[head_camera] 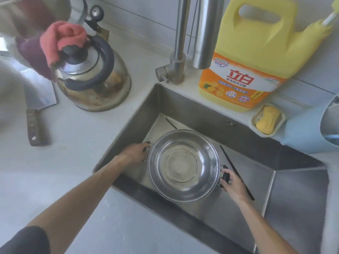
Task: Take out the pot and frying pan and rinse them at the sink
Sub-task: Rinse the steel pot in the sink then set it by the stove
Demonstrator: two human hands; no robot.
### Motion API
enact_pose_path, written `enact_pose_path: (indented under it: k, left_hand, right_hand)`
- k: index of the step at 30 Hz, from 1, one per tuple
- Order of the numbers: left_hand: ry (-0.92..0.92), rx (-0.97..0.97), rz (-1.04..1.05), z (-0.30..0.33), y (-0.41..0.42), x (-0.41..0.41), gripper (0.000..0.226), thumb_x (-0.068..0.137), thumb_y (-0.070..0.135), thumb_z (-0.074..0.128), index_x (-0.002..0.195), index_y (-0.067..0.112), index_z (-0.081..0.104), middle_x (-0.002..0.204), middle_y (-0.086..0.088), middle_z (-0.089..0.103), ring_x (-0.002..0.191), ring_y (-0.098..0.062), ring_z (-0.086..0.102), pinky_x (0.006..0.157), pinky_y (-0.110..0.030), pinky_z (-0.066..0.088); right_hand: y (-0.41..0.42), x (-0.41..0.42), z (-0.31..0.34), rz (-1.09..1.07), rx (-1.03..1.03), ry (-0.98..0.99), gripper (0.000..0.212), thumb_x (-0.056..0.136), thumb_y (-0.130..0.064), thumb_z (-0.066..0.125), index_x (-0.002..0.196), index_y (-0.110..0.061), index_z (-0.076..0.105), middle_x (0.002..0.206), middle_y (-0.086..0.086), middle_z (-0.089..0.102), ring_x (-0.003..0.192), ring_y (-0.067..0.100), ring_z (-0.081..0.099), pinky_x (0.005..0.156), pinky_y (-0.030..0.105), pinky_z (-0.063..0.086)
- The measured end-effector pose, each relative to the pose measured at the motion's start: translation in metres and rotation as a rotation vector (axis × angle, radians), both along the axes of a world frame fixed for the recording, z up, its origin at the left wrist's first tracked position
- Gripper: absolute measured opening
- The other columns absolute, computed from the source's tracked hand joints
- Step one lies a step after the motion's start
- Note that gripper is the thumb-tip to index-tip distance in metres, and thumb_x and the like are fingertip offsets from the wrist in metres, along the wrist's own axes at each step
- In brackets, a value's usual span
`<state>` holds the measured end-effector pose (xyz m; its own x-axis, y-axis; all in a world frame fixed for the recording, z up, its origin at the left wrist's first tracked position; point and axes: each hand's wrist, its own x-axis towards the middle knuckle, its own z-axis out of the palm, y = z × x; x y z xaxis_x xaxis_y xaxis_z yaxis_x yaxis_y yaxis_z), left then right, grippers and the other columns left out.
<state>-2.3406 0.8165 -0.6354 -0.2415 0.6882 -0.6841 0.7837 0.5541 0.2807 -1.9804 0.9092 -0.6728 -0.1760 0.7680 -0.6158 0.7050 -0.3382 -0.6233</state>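
Left hand (134,153) and right hand (232,183) grip the pot (183,165) handles, fingers curled; sink (201,110) below.

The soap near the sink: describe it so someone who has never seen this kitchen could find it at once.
Start at the steel sink and go to its back right corner, where a big yellow detergent jug stands on the counter. Just right of the jug's base sits a small pale soap dish holding the soap. It is a yellow bar, far smaller than the jug and lying flat.
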Motion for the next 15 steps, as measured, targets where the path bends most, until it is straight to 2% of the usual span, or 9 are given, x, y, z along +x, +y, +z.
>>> enact_pose_path:
  k: [2, 3, 5, 7, 9, 12, 15]
  left_hand:
    - [0.006, 0.036, 0.012, 0.023, 0.010, 0.010, 0.035, 0.094, 0.033, 0.041, 0.127, 0.024, 0.048, 0.112, -0.005, 0.068, 0.091, -0.028, 0.065, 0.085, -0.035, 0.050]
    - [0.001, 0.124, 0.037, 0.039, 0.017, 0.015, 0.033, 0.093, 0.039, 0.042, 0.122, 0.024, 0.048, 0.110, -0.003, 0.068, 0.089, -0.027, 0.065, 0.086, -0.038, 0.050]
    - [-0.006, 0.428, 0.116, 0.077, 0.037, 0.023, 0.034, 0.090, 0.048, 0.046, 0.117, 0.028, 0.047, 0.101, 0.006, 0.068, 0.089, -0.022, 0.064, 0.084, -0.038, 0.050]
    - [-0.034, 0.740, 0.247, 0.111, 0.062, 0.026, 0.039, 0.088, 0.051, 0.052, 0.120, 0.029, 0.046, 0.083, 0.014, 0.063, 0.077, -0.014, 0.062, 0.074, -0.032, 0.049]
    - [-0.079, 0.914, 0.389, 0.129, 0.090, 0.026, 0.047, 0.085, 0.053, 0.056, 0.125, 0.031, 0.046, 0.073, 0.013, 0.060, 0.071, -0.008, 0.060, 0.066, -0.027, 0.047]
    - [-0.087, 0.959, 0.504, 0.133, 0.118, 0.021, 0.046, 0.083, 0.058, 0.054, 0.122, 0.034, 0.056, 0.069, 0.013, 0.056, 0.072, -0.006, 0.058, 0.062, -0.025, 0.046]
    - [-0.044, 0.933, 0.564, 0.122, 0.129, 0.011, 0.028, 0.088, 0.042, 0.053, 0.110, 0.031, 0.067, 0.077, 0.010, 0.055, 0.083, -0.017, 0.063, 0.062, -0.025, 0.040]
  right_hand:
    - [-0.001, 0.003, -0.001, -0.001, -0.013, 0.008, 0.041, 0.084, -0.003, 0.061, 0.095, -0.042, 0.059, 0.095, 0.003, 0.070, 0.077, 0.018, 0.070, 0.078, 0.043, 0.058]
    - [-0.001, 0.004, 0.000, 0.002, -0.018, 0.014, 0.042, 0.084, -0.003, 0.062, 0.093, -0.044, 0.059, 0.096, 0.004, 0.069, 0.079, 0.022, 0.070, 0.078, 0.043, 0.058]
    - [0.000, 0.003, 0.002, 0.016, -0.018, 0.021, 0.044, 0.084, -0.001, 0.062, 0.092, -0.044, 0.058, 0.096, 0.006, 0.068, 0.082, 0.027, 0.069, 0.079, 0.045, 0.057]
    - [0.000, 0.001, 0.005, 0.017, -0.017, 0.031, 0.044, 0.084, 0.002, 0.060, 0.092, -0.042, 0.057, 0.098, 0.008, 0.067, 0.084, 0.029, 0.069, 0.080, 0.046, 0.056]
    - [-0.001, 0.000, 0.004, 0.010, -0.015, 0.040, 0.044, 0.084, 0.003, 0.059, 0.094, -0.040, 0.057, 0.103, 0.009, 0.065, 0.084, 0.029, 0.069, 0.081, 0.047, 0.056]
    - [-0.002, -0.001, 0.001, 0.008, -0.028, 0.047, 0.044, 0.086, 0.000, 0.058, 0.095, -0.043, 0.057, 0.105, -0.001, 0.062, 0.082, 0.027, 0.070, 0.085, 0.046, 0.055]
    - [0.001, -0.001, -0.003, -0.008, -0.040, 0.058, 0.039, 0.087, -0.001, 0.057, 0.099, -0.039, 0.057, 0.102, -0.006, 0.060, 0.082, 0.026, 0.070, 0.087, 0.044, 0.054]
